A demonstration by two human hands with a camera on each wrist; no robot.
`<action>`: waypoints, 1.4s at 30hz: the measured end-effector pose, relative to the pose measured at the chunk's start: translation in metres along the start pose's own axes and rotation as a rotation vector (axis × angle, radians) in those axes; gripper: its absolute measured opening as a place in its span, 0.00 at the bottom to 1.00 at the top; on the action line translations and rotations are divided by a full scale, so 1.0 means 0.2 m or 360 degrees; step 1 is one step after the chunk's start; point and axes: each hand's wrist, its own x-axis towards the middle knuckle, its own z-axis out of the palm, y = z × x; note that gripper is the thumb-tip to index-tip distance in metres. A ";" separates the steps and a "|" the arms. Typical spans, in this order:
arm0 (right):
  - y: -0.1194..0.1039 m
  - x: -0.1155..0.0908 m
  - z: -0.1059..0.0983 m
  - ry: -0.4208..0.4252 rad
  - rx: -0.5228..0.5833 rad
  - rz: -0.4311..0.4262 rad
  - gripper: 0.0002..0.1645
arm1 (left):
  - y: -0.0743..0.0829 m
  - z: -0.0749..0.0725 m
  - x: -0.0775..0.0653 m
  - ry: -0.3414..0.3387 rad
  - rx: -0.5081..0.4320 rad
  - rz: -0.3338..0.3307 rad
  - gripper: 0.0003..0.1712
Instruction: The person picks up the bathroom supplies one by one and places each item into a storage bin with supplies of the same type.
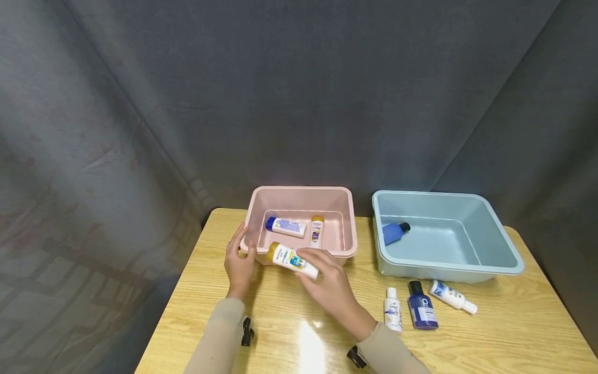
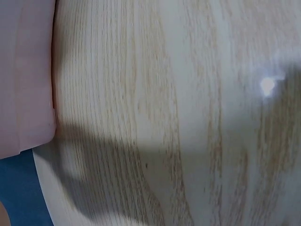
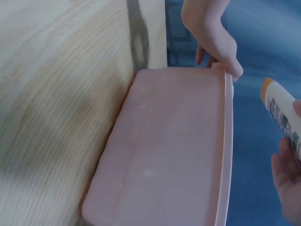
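Note:
My left hand [image 1: 240,264] grips the front left corner of the pink bin [image 1: 350,221], thumb over the rim, as the right wrist view also shows. In my right hand [image 1: 329,283] is a white bottle with a gold cap [image 1: 294,261], held tilted above the bin's front rim. Its cap points left and away from me. Inside the pink bin lie a white bottle with a blue cap [image 1: 288,227] and a second white bottle with a gold cap [image 1: 316,232]. The left wrist view mostly shows tabletop and part of the pink bin [image 2: 28,84].
A light blue bin [image 1: 448,267] stands to the right, with a blue bottle [image 1: 392,233] inside. Before it are an upright-looking white bottle [image 1: 393,311], a dark blue bottle [image 1: 422,309] and a white bottle on its side [image 1: 452,297]. Grey curtain [image 1: 299,104] hangs behind the wooden table [image 1: 187,311].

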 end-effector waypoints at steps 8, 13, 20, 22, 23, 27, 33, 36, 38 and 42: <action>0.01 0.04 0.01 0.0008 -0.0004 0.0037 0.29 | 0.00 0.00 0.00 -0.0001 0.0004 -0.0003 0.25; 0.02 0.06 0.02 0.0010 -0.0014 0.0063 0.29 | 0.01 0.00 0.00 0.0016 0.0015 0.0019 0.25; 0.03 0.10 0.03 0.0003 -0.0033 0.0058 0.30 | 0.01 0.00 0.01 0.0040 0.0030 0.0035 0.25; 0.03 0.11 0.03 -0.0004 -0.0040 0.0071 0.30 | 0.01 0.00 0.01 0.0038 0.0026 0.0024 0.26; 0.04 0.11 0.03 -0.0009 -0.0042 0.0079 0.30 | 0.01 0.00 0.01 0.0035 0.0024 0.0015 0.26; 0.05 0.14 0.04 -0.0022 -0.0065 0.0093 0.29 | 0.01 0.00 0.01 0.0025 0.0014 -0.0011 0.26; 0.08 0.18 0.04 -0.0046 -0.0074 0.0136 0.29 | 0.00 0.00 0.00 0.0001 0.0019 -0.0033 0.26; 0.09 0.20 0.05 -0.0059 -0.0088 0.0188 0.28 | 0.00 0.01 0.00 -0.0005 0.0023 -0.0037 0.25; 0.10 0.21 0.05 -0.0066 -0.0092 0.0227 0.28 | 0.00 0.01 0.00 0.0001 0.0021 -0.0038 0.25; 0.11 0.23 0.05 -0.0074 -0.0095 0.0295 0.29 | 0.00 0.01 0.00 0.0009 0.0024 -0.0028 0.25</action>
